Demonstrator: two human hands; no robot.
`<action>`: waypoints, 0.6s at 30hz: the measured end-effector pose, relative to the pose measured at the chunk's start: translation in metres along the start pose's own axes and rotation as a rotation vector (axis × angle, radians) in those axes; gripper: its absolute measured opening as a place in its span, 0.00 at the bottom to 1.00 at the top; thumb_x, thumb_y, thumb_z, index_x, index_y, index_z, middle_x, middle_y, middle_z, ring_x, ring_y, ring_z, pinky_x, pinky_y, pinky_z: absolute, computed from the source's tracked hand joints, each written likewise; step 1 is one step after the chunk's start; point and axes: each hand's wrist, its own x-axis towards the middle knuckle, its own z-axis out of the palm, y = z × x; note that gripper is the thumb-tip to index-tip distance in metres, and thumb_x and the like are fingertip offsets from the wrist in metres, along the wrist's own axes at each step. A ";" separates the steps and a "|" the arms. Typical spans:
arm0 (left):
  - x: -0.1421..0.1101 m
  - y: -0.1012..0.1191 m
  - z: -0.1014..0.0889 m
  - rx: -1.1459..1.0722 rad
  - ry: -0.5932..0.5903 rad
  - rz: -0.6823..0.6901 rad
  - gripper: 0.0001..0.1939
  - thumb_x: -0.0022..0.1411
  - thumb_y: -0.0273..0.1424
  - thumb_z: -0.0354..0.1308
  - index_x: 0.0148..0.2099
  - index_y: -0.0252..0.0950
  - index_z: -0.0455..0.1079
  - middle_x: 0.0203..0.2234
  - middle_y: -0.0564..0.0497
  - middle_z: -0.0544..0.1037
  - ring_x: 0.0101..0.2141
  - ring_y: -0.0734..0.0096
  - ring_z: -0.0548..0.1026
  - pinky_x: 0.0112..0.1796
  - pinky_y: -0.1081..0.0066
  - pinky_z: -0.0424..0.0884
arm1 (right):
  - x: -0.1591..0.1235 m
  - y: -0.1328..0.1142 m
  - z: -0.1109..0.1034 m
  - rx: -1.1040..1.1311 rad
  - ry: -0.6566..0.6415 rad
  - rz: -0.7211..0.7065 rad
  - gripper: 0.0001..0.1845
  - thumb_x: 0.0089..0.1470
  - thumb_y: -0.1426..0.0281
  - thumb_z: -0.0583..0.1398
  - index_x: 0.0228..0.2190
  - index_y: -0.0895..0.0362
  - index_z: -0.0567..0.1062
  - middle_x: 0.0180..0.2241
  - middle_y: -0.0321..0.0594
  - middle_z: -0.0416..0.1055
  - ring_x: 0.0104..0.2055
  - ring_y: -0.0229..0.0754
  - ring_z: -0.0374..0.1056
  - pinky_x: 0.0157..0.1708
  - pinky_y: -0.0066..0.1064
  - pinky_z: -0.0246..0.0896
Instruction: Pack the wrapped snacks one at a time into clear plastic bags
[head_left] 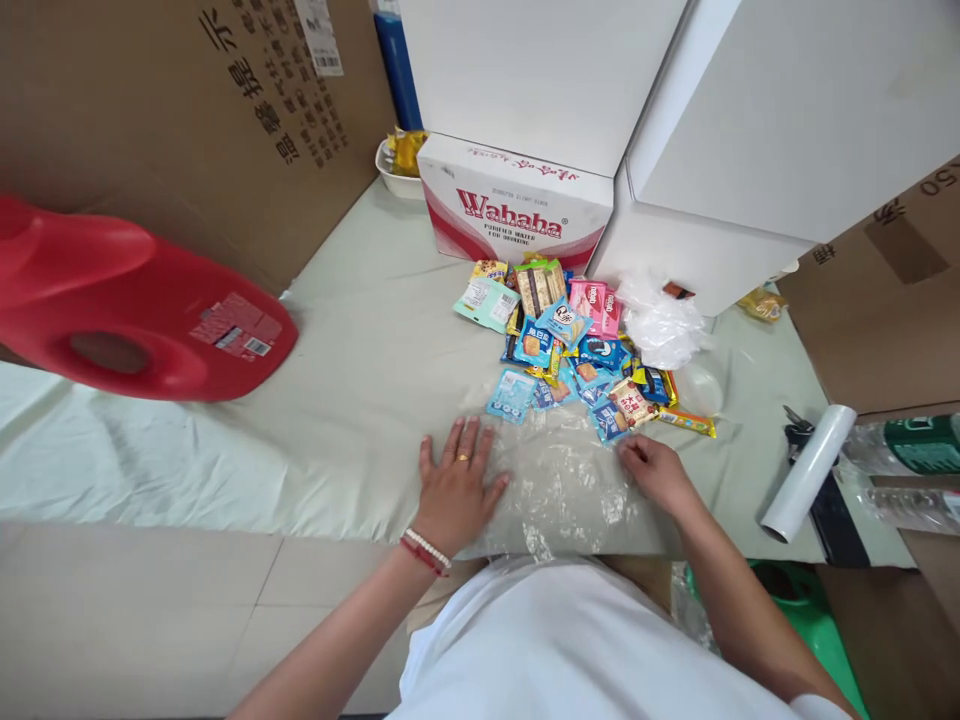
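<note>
As the hands rested at the near side of the covered table [360, 350], the wrapped snacks [534, 345] lay in one loose, overlapping heap ahead of them, between the two hands and the red-and-white carton [517, 215]. The left hand [454, 485] was spread wide, palm down, at the left edge of the clear plastic film [544, 480]; it gripped nothing. The right hand [660, 475] was narrow, its fingertips drawn together at the right side of the film, just beside the lowest blue packets; whether film was caught between them could not be told. As to condition, the snacks were neither sorted nor stacked, every wrapper that could be made out appeared sealed, and the film lay creased; whether any piece was inside it could not be determined. By count: well over a dozen snacks, the exact number hidden by overlap, among them one pale green packet [487, 303] and one white packet with red print [632, 402]; one white plastic bag [660, 320], crumpled against the heap's right side; one carton; one red jug [157, 270], at far left; one pale roll [810, 475]; and two plastic bottles [919, 445], at far right.
</note>
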 end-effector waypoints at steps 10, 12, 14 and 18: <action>-0.006 -0.017 -0.002 -0.074 -0.013 0.005 0.32 0.70 0.44 0.51 0.71 0.37 0.60 0.70 0.36 0.60 0.69 0.44 0.59 0.67 0.34 0.39 | 0.161 -0.130 -0.028 -0.355 0.201 -0.305 0.32 0.57 0.64 0.62 0.61 0.60 0.70 0.56 0.52 0.74 0.54 0.55 0.70 0.51 0.40 0.64; -0.011 -0.018 -0.003 -0.064 -0.026 -0.001 0.31 0.70 0.43 0.51 0.71 0.38 0.60 0.70 0.38 0.59 0.69 0.44 0.59 0.67 0.34 0.36 | 0.184 -0.145 -0.019 -0.429 0.105 -0.282 0.33 0.54 0.65 0.65 0.60 0.60 0.71 0.55 0.52 0.75 0.53 0.54 0.71 0.50 0.39 0.64; -0.015 -0.019 -0.005 -0.057 -0.042 -0.004 0.32 0.70 0.44 0.51 0.72 0.39 0.58 0.71 0.39 0.58 0.69 0.44 0.57 0.67 0.34 0.35 | 0.190 -0.150 -0.020 -0.512 0.033 -0.256 0.26 0.54 0.63 0.66 0.53 0.59 0.77 0.49 0.50 0.77 0.49 0.53 0.72 0.47 0.37 0.63; -0.019 -0.021 -0.007 -0.065 -0.084 0.007 0.39 0.66 0.48 0.55 0.73 0.38 0.55 0.72 0.38 0.56 0.70 0.43 0.54 0.66 0.32 0.34 | 0.155 -0.142 -0.049 -0.549 0.165 -0.307 0.22 0.53 0.60 0.65 0.46 0.60 0.79 0.43 0.49 0.76 0.43 0.52 0.70 0.40 0.36 0.62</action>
